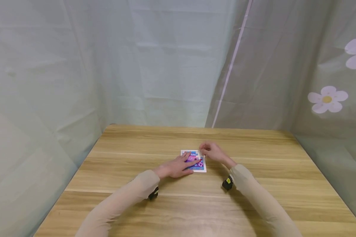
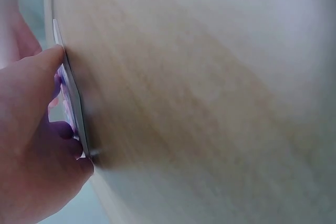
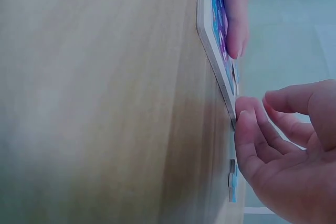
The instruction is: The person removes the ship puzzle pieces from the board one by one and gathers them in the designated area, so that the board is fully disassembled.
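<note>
A small square jigsaw puzzle [image 1: 199,167] with a white border and a pink, purple and blue picture lies flat on the table. My left hand [image 1: 178,167] rests across its left part with fingers spread; the thumb touches the near edge, as the left wrist view also shows. Just past the puzzle's upper right corner is my right hand [image 1: 212,152], its fingers loosely bent. In the right wrist view, those fingertips [image 3: 245,116] are at the board's edge, with nothing visible between them and the thumb. A light blue puzzle piece [image 3: 232,182] lies on the table beyond the board.
The wooden table [image 1: 178,210] extends around the puzzle on all sides. Pale curtains [image 1: 172,65] hang behind it and at both sides, with white flowers [image 1: 327,99] printed on the right one. Black wrist cameras [image 1: 227,183] sit under the sleeves.
</note>
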Available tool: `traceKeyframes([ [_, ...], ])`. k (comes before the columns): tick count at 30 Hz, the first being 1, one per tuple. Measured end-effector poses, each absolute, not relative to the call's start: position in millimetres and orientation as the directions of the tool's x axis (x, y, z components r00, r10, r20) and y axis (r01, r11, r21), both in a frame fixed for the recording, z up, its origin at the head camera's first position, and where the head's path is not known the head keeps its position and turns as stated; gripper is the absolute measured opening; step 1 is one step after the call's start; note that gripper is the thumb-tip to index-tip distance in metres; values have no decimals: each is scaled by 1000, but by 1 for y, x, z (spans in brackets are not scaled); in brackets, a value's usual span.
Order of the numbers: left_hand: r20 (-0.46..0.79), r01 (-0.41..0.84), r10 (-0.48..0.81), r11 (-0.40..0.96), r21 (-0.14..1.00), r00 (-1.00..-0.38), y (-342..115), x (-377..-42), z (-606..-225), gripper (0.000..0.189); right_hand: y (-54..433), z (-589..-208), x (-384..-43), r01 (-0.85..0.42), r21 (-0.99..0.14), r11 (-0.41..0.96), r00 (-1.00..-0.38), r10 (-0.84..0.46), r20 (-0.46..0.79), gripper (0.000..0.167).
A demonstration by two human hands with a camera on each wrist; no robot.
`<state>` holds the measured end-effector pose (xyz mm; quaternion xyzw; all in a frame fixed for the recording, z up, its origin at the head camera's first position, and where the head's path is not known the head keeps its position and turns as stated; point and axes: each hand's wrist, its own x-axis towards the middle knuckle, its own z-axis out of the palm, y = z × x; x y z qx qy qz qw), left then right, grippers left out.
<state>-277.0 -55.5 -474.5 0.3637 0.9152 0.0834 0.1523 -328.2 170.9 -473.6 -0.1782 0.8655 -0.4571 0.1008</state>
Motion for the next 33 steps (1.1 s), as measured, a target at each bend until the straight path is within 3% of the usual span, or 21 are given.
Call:
traceKeyframes([
  [25,-231,651,679,734,193,-697,-67,-274,-474,51,160,-470,-326,-303,-722,622,-892,-451,-14,10],
  [33,-232,659,684,729,184,-692,-66,-273,-472,50,152,-465,-326,-370,-629,684,-882,-471,6,8],
])
